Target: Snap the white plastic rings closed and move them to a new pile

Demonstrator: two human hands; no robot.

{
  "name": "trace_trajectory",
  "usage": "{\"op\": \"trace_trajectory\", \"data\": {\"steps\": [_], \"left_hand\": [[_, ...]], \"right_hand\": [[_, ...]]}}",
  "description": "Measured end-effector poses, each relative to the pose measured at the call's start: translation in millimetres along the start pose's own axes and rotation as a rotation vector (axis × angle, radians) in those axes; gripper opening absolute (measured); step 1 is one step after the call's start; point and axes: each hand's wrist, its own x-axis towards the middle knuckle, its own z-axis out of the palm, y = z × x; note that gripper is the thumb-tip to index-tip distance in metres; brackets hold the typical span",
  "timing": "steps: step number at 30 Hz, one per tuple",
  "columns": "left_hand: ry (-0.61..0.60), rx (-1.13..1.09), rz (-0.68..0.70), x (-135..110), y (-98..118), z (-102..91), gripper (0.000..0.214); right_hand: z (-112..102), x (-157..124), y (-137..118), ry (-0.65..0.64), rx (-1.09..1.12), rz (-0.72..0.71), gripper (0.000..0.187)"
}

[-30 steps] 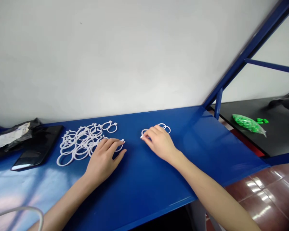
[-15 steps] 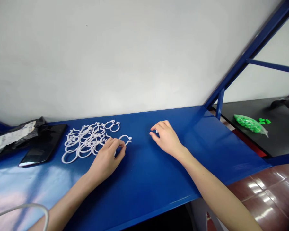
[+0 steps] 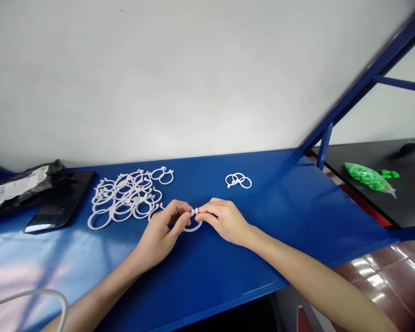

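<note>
Between my hands, just above the blue table, is a white plastic ring with small knobbed ends. My left hand pinches it on the left side, and my right hand grips it from the right. The two knobs meet or nearly meet between my fingertips; whether they are joined I cannot tell. To the left of my left hand lies a pile of similar white rings, many with their ends apart. A small overlapping group of white rings rests beyond my right hand.
At the left are a black phone-like slab and a black plastic package with a white label. A pale cable crosses the lower left. On the right, a blue frame rises beside a dark table holding a bag of green pieces.
My left hand has carried an open ring right, away from the pile. My right hand has come left and nearer, leaving the small ring group uncovered, and now grips the same ring.
</note>
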Motion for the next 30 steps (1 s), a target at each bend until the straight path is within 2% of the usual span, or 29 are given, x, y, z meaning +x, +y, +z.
{"op": "trace_trajectory", "data": {"steps": [6,13,18,23,27,30], "left_hand": [[0.052,0.008,0.009,0,0,0.5,0.023],[0.070,-0.043,0.041,-2,-2,2.0,0.020],[0.108,-0.053,0.176,-6,3,6.5,0.015],[0.164,0.044,0.369,-9,10,10.0,0.010],[0.125,0.154,0.435,-4,4,8.9,0.011],[0.100,0.324,0.511,5,-3,-2.8,0.008]], "right_hand": [[0,-1,-5,0.007,0.024,-0.020,0.020],[-5,-3,-14,-0.098,0.032,0.007,0.020],[-6,-7,-15,-0.101,-0.021,-0.057,0.023],[-7,-9,-15,-0.110,-0.155,-0.136,0.031],[-5,-7,-13,-0.114,-0.276,-0.185,0.033],[-7,-2,-12,-0.069,-0.325,-0.176,0.028]]}}
